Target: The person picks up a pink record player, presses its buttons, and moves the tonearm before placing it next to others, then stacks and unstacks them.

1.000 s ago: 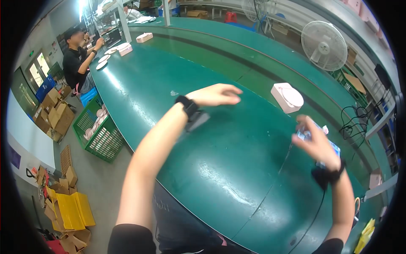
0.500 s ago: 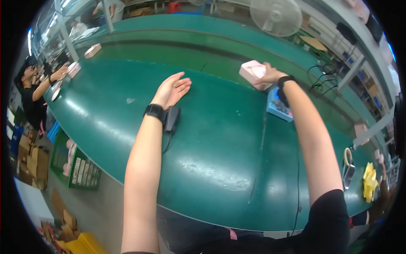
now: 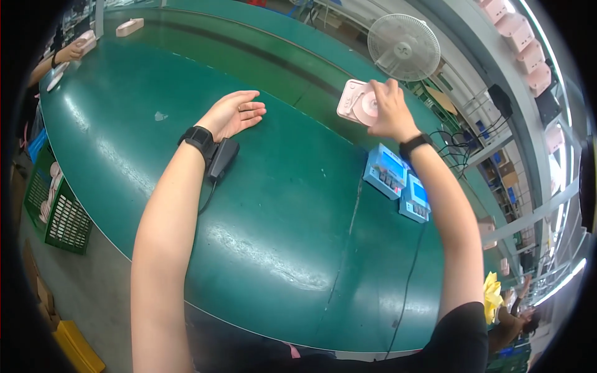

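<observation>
My right hand (image 3: 392, 115) grips a pale pink plastic device (image 3: 352, 99) by its right side, above the far side of the green worktable (image 3: 267, 205). A round disc shows on the device's front, partly covered by my fingers. Below that hand stand two light-blue boxes (image 3: 387, 169) with blue screens, side by side. My left hand (image 3: 233, 115) is over the table's left half, fingers stretched out and holding nothing. Beside its black wristband (image 3: 197, 140) is a black block (image 3: 224, 157) with a cable running down; whether it is fixed to the wrist I cannot tell.
A sunken green strip (image 3: 205, 46) runs behind the worktable, with a pink device (image 3: 130, 27) at far left. Another person's hand (image 3: 69, 51) touches a pink piece there. A fan (image 3: 403, 48) stands beyond. Pink casings (image 3: 521, 32) line an upper right shelf. A green crate (image 3: 68, 217) sits lower left.
My view has turned to the right. The pink device has been lifted clear of the blue boxes and tilted, so its disc side shows more. My left hand stays open.
</observation>
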Available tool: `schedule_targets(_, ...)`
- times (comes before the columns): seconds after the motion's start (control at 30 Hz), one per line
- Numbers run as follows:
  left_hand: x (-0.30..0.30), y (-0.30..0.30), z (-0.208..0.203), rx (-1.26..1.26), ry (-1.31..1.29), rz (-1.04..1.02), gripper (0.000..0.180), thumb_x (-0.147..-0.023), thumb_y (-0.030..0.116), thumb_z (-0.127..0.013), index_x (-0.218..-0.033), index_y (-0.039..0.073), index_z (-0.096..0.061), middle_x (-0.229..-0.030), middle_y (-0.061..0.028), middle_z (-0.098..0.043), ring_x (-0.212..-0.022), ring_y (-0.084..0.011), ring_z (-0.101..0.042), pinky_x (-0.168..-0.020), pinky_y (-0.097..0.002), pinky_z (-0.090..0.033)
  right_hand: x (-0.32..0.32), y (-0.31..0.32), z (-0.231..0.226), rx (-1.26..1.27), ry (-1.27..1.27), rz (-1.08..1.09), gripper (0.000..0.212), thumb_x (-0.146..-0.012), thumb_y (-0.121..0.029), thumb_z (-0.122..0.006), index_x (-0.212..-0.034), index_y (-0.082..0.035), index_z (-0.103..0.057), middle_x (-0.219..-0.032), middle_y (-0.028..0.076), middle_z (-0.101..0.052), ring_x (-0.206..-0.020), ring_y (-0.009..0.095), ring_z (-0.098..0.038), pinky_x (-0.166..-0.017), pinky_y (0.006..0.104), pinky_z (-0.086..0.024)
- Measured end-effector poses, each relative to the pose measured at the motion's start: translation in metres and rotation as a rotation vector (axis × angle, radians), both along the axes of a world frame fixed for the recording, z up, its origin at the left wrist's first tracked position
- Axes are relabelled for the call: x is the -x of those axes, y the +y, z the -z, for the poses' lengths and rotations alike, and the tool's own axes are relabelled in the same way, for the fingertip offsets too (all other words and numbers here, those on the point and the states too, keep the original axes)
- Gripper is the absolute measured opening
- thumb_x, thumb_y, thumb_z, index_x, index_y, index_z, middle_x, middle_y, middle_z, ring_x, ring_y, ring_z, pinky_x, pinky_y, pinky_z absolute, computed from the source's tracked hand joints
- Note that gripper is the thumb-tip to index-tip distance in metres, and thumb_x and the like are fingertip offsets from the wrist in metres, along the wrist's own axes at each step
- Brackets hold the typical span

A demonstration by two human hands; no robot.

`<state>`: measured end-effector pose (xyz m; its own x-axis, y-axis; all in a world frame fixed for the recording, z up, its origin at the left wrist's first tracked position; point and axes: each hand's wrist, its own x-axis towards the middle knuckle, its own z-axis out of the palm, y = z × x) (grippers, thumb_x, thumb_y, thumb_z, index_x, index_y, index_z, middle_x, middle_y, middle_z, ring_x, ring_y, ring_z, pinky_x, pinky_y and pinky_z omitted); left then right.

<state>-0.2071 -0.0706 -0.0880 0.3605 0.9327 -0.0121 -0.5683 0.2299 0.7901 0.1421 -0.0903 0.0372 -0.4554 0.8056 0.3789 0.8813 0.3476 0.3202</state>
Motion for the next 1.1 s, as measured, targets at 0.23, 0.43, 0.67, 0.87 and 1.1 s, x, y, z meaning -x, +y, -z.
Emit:
schedule_targets(0.23,0.000,-0.001,0.007,0.026,-0.023,0.019,0.032,-0.094,0.018,-0.053,-0.122,0.002,-0.049,-0.105,-0.0141,-0.061,-0.098,-0.0240,-0.060,-0.088,-0.0351,-0.050,0.048,-0.139,-0.056,0.472,0.030,-0.426,0.102,-0.046,-0.011,-0.078,-0.138,-0.003,-0.034,-0.125,0.024,-0.038,-0.115,0.041,-0.046,-0.097,0.0404,-0.043)
schedule_targets(0.43,0.002,0.005,0.006,-0.023,0.036,0.038,0.037,-0.095,0.020,-0.053,-0.127,0.001,-0.047,-0.108,-0.0147,-0.059,-0.099,-0.0226,-0.060,-0.088,-0.0326,-0.050,0.033,-0.197,-0.020,0.644,-0.188,-0.831,0.084,-0.062,-0.012,-0.075,-0.137,-0.003,-0.038,-0.130,0.021,-0.043,-0.122,0.036,-0.045,-0.098,0.0424,-0.043)
schedule_targets(0.67,-0.003,0.012,0.007,-0.011,0.055,0.012,0.040,-0.096,0.020,-0.051,-0.130,0.000,-0.044,-0.114,-0.0162,-0.056,-0.102,-0.0224,-0.058,-0.089,-0.0314,-0.051,0.013,-0.255,-0.007,0.509,0.094,-0.175,0.070,-0.078,-0.009,-0.065,-0.140,-0.004,-0.033,-0.137,0.015,-0.042,-0.131,0.031,-0.038,-0.107,0.0401,-0.032)
schedule_targets(0.87,0.004,0.012,0.004,-0.042,0.069,0.027,0.040,-0.097,0.018,-0.049,-0.131,-0.001,-0.043,-0.116,-0.0174,-0.055,-0.105,-0.0234,-0.057,-0.092,-0.0325,-0.050,0.012,-0.328,0.041,1.182,1.436,0.142,0.073,-0.085,-0.009,-0.061,-0.145,0.000,-0.019,-0.146,0.015,-0.031,-0.136,0.025,-0.029,-0.111,0.0352,-0.023)
schedule_targets(1.1,0.003,0.007,0.008,-0.022,0.048,0.011,0.040,-0.097,0.017,-0.047,-0.132,-0.002,-0.041,-0.116,-0.0185,-0.054,-0.106,-0.0242,-0.057,-0.093,-0.0328,-0.050,0.005,-0.314,0.071,1.214,1.696,-0.022,0.083,-0.081,-0.008,-0.063,-0.146,0.002,-0.012,-0.149,0.017,-0.023,-0.139,0.025,-0.023,-0.113,0.0351,-0.017)
